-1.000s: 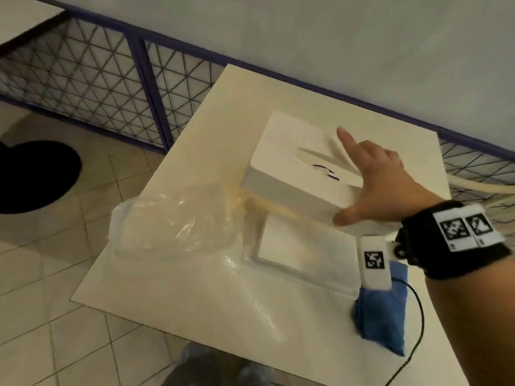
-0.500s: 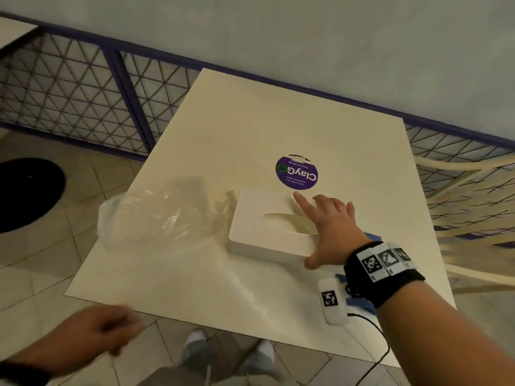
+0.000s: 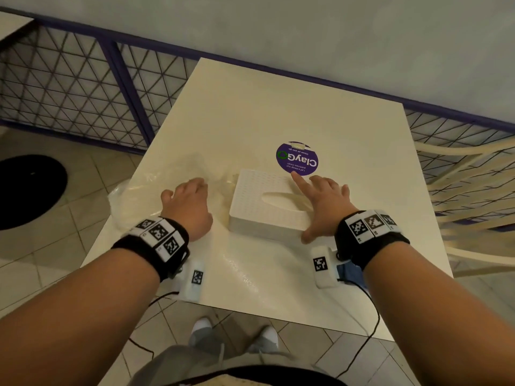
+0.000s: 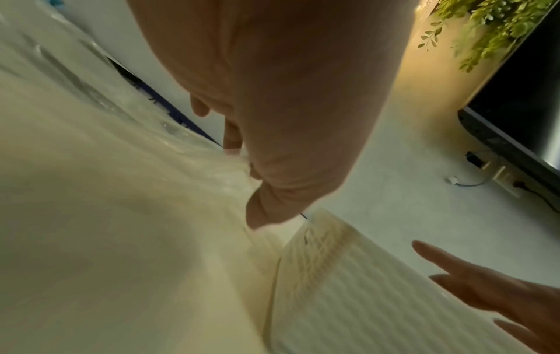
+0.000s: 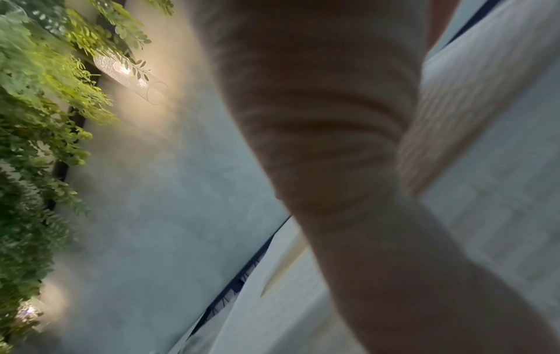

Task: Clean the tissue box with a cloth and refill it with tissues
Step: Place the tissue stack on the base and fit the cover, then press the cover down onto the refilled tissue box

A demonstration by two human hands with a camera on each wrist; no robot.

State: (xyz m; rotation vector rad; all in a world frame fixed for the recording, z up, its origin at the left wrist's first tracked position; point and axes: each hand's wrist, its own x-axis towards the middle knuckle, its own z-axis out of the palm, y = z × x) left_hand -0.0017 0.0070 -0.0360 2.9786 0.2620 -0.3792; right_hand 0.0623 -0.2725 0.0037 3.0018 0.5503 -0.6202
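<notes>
A white ribbed tissue box (image 3: 259, 207) with an oval slot on top sits on the cream table (image 3: 278, 107). My right hand (image 3: 323, 201) lies flat on its right end, fingers spread and thumb against the near side. Left of the box lies a clear plastic bag (image 3: 139, 196). My left hand (image 3: 186, 201) is on the bag with fingers curled down into the film. In the left wrist view the plastic (image 4: 121, 167) bunches toward the fingertips (image 4: 233, 141), beside the box (image 4: 363, 299). A blue cloth (image 3: 349, 271) shows partly under my right wrist.
A round purple sticker (image 3: 297, 158) lies on the table just beyond the box. A cream chair (image 3: 473, 190) stands to the right, and a purple mesh fence (image 3: 69, 87) runs behind and to the left. The near table edge is close to my legs.
The box, held tilted up off its base a second ago, now sits flat and whole on the table. My left hand came up from below the table edge onto the plastic bag.
</notes>
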